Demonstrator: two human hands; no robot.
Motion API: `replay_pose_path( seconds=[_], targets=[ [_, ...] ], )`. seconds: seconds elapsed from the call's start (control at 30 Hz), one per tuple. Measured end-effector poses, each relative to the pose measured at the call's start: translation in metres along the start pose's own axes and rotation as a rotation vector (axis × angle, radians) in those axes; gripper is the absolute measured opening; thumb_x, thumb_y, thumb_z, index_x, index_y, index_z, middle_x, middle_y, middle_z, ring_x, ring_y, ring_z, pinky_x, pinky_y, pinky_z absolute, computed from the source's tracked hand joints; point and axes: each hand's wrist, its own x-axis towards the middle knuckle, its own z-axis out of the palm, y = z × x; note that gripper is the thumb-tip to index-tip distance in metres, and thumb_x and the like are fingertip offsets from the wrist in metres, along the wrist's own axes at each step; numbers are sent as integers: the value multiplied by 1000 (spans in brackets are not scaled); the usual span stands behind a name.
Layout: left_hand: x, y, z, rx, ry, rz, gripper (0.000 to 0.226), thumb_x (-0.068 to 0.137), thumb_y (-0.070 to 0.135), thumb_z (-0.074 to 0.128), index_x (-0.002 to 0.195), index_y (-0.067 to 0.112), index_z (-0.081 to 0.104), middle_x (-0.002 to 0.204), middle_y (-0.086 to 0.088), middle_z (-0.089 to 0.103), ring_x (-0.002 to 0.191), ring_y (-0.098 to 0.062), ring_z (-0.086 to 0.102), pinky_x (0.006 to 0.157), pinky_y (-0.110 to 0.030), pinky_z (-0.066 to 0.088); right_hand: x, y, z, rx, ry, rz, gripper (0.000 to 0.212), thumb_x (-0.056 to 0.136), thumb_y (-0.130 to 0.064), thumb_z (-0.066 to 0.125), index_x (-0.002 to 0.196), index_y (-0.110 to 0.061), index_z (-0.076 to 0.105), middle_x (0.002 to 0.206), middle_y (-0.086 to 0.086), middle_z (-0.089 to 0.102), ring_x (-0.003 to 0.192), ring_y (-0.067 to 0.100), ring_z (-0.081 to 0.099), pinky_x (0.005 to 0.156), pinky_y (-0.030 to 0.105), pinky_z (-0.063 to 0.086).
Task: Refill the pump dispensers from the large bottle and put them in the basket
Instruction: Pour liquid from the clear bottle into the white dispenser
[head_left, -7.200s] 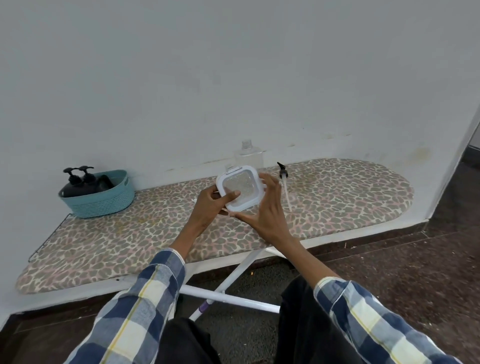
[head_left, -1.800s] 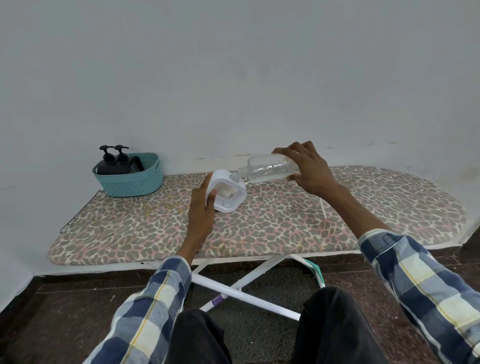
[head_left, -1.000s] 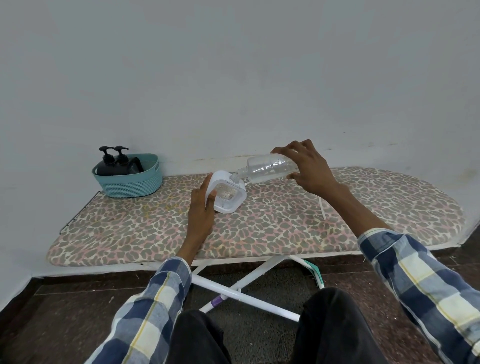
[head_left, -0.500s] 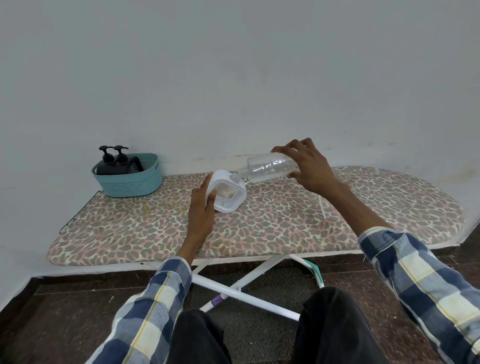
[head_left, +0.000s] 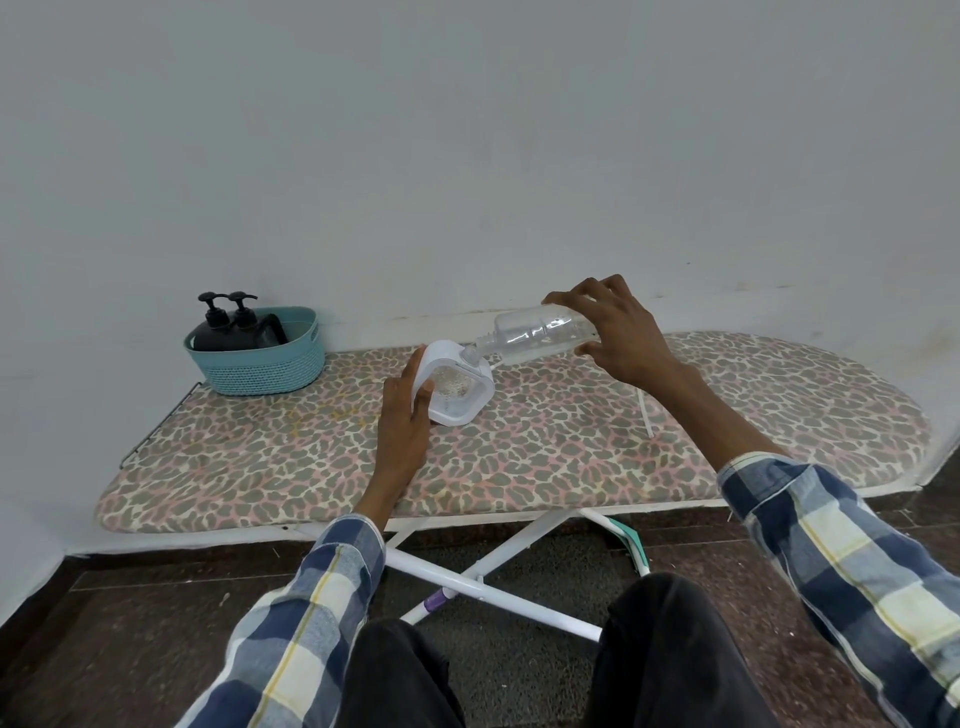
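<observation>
On the leopard-print ironing board (head_left: 519, 447), your left hand (head_left: 402, 415) grips the white square dispenser (head_left: 454, 387); your right hand (head_left: 621, 330) holds the tilted clear plastic bottle (head_left: 535, 335) at its mouth

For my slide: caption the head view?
Right hand tips clear bottle into white dispenser steadied by left hand.

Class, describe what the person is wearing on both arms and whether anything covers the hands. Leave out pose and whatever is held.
Both arms wear long sleeves of one checked shirt: navy and pale blue blocks with cream squares and thin yellow lines. The left sleeve and right sleeve end in buttoned-looking cuffs partway up the forearm. The left hand and right hand are bare; no gloves, rings or watch show.
</observation>
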Motion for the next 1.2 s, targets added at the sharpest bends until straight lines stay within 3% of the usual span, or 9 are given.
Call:
replay_pose_path(
  seconds=[1.2],
  targets=[
    [-1,1,-1,12,5,5,50,117,37,38,166,40,34,145,-7,48,123,-13,50,100,-29,38,1,0,-1,-6,-9,-3,87,77,-10,91,148,-40,52,137,-5,55,129,26,43,78,41,53]
  ],
)
